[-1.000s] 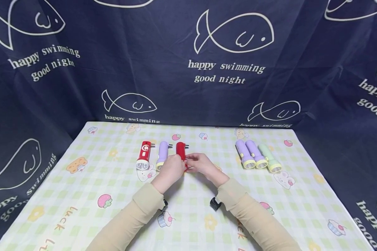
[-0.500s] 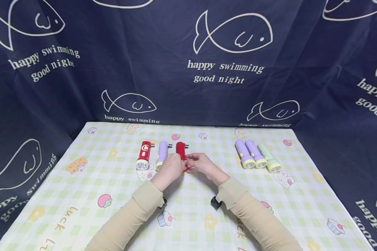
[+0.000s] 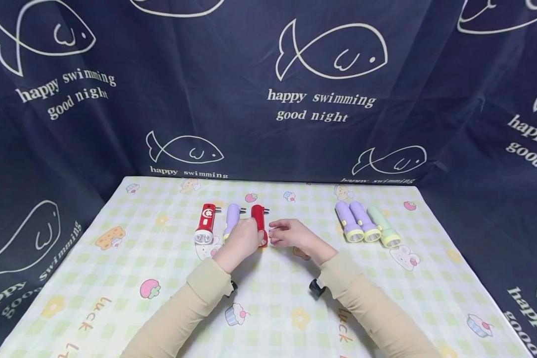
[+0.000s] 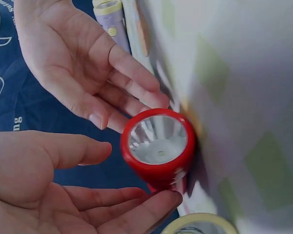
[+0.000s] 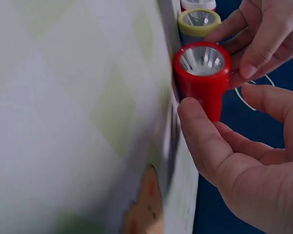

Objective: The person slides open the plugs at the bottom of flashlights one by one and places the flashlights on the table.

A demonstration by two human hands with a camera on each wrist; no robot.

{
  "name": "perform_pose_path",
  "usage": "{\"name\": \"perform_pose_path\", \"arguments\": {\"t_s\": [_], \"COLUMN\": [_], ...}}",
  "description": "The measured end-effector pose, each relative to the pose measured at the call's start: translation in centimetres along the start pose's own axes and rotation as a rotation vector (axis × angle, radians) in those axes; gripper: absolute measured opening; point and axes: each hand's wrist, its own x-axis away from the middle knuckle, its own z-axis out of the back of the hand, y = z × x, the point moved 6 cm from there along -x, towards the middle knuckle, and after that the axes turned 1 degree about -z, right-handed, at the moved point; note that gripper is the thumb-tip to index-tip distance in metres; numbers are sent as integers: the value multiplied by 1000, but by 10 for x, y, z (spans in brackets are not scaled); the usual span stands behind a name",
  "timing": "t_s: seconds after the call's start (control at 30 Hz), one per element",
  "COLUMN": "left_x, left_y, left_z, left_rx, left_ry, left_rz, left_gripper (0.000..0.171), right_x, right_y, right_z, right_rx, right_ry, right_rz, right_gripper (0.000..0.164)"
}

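Observation:
A red flashlight [image 3: 257, 215] lies on the tablecloth, lens end toward me and plug prongs out to the right. My left hand [image 3: 243, 238] is at its left side, fingers extended along it; in the left wrist view the thumb stands off the red flashlight [image 4: 158, 168]. To the right, my right hand [image 3: 295, 234] has loosely spread fingers close to the lens end, with a small gap in the head view. Left of the red one lies a purple flashlight [image 3: 232, 213], its lens end partly hidden by my left hand. A red-and-white flashlight [image 3: 205, 226] is at the row's left end.
On the right side, two purple flashlights [image 3: 345, 214] [image 3: 362, 219] and a green flashlight [image 3: 380, 221] lie side by side. The checked tablecloth [image 3: 268, 318] carries printed pictures. A dark blue fish-print curtain [image 3: 241, 99] hangs behind and beside the table.
My right hand has drawn slightly to the right, away from the red flashlight, and its fingers have spread. My left hand has stayed nearly in place beside it.

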Motion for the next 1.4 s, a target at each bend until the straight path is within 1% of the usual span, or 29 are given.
{"name": "perform_pose_path", "arguments": {"t_s": [0.1, 0.17, 0.3, 0.37, 0.47, 0.57, 0.73, 0.87, 0.97, 1.1, 1.2, 1.4], "left_x": [0, -1, -2, -3, -4, -6, -9, -11, -12, -15, -18, -22], "left_y": [5, 8, 16, 21, 27, 33, 44, 54, 63, 72, 78, 84], "left_z": [4, 7, 13, 17, 20, 20, 19, 17, 16, 12, 7, -11], "left_rx": [-22, -33, -49, -49, -38, -19, -7, -5, -18, -48, -95, -207], "left_ry": [27, 41, 54, 61, 77, 89, 132, 178, 213, 246, 255, 225], "left_rz": [-48, -67, -77, -83, -101, -113, -165, -230, -280, -342, -383, -427], "left_gripper": [17, 17, 20, 26, 36, 42, 42, 40, 39, 39, 39, 42], "right_x": [5, 8, 14, 16, 21, 26, 31, 37, 42, 47, 51, 57], "right_y": [-5, -10, -19, -24, -31, -37, -43, -45, -45, -45, -43, -34], "right_z": [5, 9, 19, 25, 35, 47, 66, 80, 92, 107, 117, 133], "right_rx": [35, 55, 110, 144, 204, 250, 307, 364, 425, 531, 602, 690], "right_ry": [-22, -35, -34, -20, 30, 101, 212, 277, 334, 414, 467, 542], "right_rz": [2, 17, 48, 58, 80, 118, 176, 211, 218, 251, 283, 279], "right_gripper": [44, 44, 44, 44, 42, 38, 34, 31, 29, 26, 25, 28]}}
